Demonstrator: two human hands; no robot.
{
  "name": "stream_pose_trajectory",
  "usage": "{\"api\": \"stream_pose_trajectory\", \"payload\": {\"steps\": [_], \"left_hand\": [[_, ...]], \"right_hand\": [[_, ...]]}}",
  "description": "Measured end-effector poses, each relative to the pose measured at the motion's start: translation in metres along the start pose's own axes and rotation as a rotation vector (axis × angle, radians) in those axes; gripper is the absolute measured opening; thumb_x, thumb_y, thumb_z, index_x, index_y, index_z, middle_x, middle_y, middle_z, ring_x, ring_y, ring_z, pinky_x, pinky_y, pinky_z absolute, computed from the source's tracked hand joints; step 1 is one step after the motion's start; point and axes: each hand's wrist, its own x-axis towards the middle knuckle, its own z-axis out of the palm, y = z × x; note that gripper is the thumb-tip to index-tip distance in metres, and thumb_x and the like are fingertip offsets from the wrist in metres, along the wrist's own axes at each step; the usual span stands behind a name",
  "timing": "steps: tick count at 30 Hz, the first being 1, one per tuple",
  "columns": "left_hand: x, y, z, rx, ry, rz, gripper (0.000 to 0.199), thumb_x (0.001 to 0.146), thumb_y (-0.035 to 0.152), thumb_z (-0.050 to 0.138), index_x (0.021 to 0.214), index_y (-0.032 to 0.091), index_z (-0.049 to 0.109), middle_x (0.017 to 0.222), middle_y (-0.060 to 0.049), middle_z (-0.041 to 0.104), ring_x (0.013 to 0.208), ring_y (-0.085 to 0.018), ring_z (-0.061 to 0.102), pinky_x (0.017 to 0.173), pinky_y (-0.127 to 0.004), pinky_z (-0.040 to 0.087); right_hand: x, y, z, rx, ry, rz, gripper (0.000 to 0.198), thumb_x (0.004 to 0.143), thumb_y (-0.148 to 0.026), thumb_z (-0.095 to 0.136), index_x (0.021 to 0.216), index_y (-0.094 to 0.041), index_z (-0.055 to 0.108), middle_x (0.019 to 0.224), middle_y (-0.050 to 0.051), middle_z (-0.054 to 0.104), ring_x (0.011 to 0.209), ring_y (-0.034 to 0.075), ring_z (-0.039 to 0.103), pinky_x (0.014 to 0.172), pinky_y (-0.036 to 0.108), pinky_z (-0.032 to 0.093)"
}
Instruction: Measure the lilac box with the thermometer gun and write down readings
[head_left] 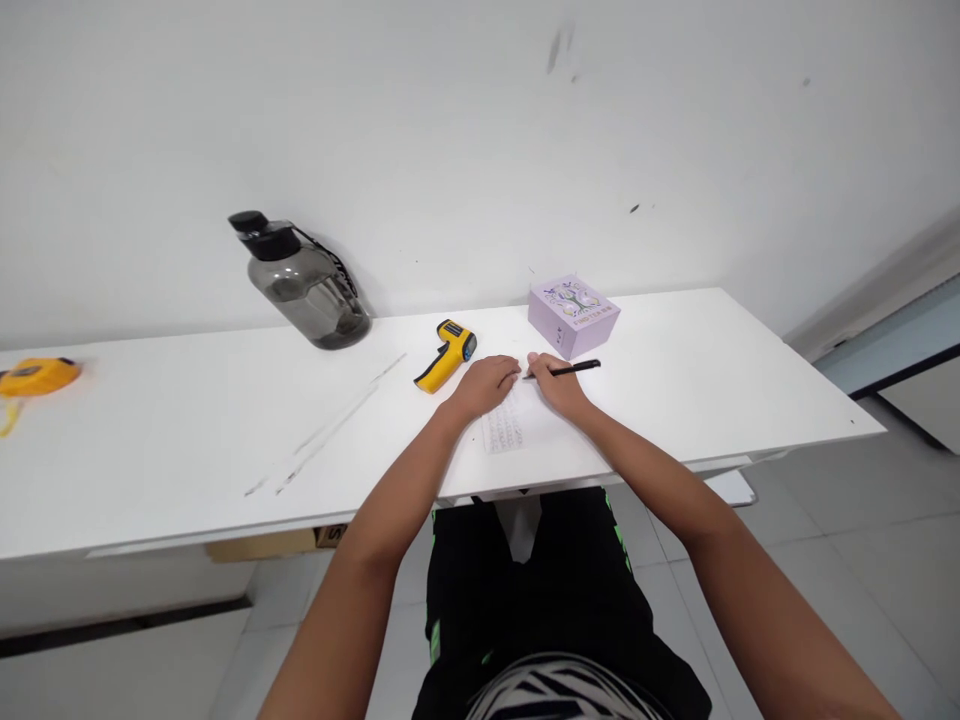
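A sheet of paper point(504, 430) covered with small handwriting lies on the white table in front of me. My left hand point(489, 384) rests over its upper left part, palm down, fingers stretched toward the right and holding nothing. Between the fingers of my right hand point(559, 388) is a black pen point(581, 368), its tip down on the sheet and its back end pointing right. The fingertips of both hands are close together but apart. Just left of my left hand lies a yellow and black infrared thermometer point(448, 355), shaped like a pistol.
Behind my right hand stands a lilac box point(574, 312) with a printed tree. A large grey water bottle point(311, 290) with a black lid stands near the wall. An orange tape measure point(37, 377) lies at the far left of the table point(690, 380).
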Motion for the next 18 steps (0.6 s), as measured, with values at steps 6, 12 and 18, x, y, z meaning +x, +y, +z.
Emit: {"api": "stream_pose_trajectory", "payload": {"steps": [6,12,18], "left_hand": [[0.0,-0.001,-0.009,0.01,0.098,-0.055,0.035,0.097,0.033,0.039,0.118,0.018,0.063,0.123,-0.009,0.068,0.117,-0.024,0.059,0.102,-0.039,0.045],[-0.005,-0.015,-0.03,0.207,0.123,-0.285,0.047,0.089,0.037,0.056,0.132,0.018,0.052,0.143,-0.015,0.054,0.135,-0.03,0.045,0.113,-0.046,0.033],[-0.012,-0.022,-0.04,0.28,0.045,-0.824,0.085,0.078,0.063,0.062,0.143,0.013,0.038,0.153,-0.024,0.038,0.145,-0.04,0.026,0.114,-0.062,0.022]], "right_hand": [[0.005,0.011,-0.007,-0.256,0.045,-0.092,0.028,0.086,-0.049,0.056,0.1,-0.025,0.06,0.077,-0.001,0.061,0.07,0.017,0.054,0.068,0.03,0.041],[0.007,0.022,-0.004,-0.383,-0.006,-0.133,0.037,0.086,-0.022,0.047,0.121,-0.023,0.058,0.107,0.008,0.066,0.081,0.021,0.059,0.076,0.037,0.047],[0.005,0.021,-0.004,-0.463,-0.066,-0.175,0.041,0.087,-0.017,0.042,0.124,-0.02,0.059,0.106,0.009,0.066,0.085,0.022,0.061,0.079,0.037,0.049]]}}
